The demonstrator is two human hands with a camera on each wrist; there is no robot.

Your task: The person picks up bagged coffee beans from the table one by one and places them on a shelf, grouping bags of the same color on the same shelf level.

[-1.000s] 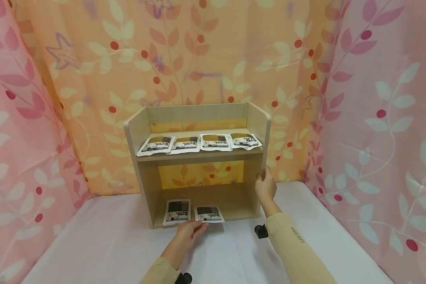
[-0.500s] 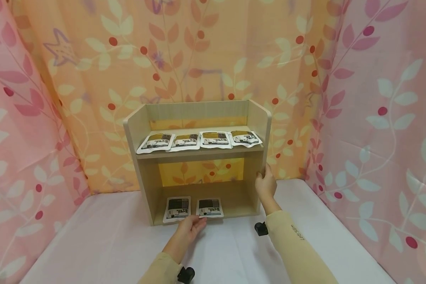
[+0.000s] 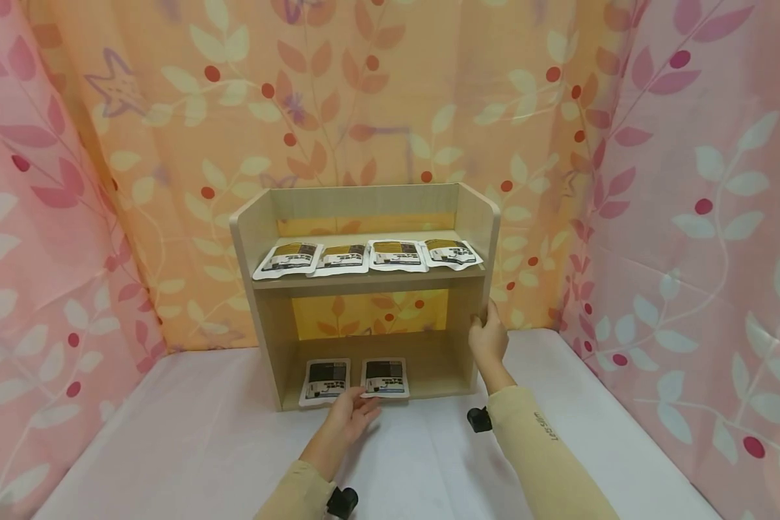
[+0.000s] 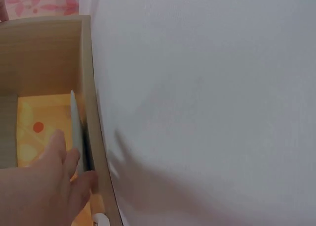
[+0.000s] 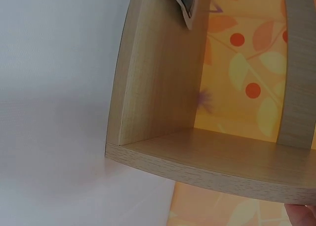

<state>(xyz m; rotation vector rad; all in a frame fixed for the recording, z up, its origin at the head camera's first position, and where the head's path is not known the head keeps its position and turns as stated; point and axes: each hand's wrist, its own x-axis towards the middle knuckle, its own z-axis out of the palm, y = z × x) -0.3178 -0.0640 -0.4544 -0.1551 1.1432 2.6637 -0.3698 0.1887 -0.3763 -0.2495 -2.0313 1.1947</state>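
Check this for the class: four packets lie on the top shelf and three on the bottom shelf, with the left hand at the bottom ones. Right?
Not quite: the bottom shelf holds two packets, not three, as the head view shows. Four packets do lie on top, and the left hand is at the bottom ones.

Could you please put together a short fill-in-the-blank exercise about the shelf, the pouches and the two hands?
1. The top board of the wooden shelf carries ____ pouches.
2. The bottom board holds ____ pouches.
3. The left hand touches the front edge of the right-hand bottom pouch with its ____.
4. The right hand grips the shelf's ____ side panel.

Missing words: four; two; fingertips; right
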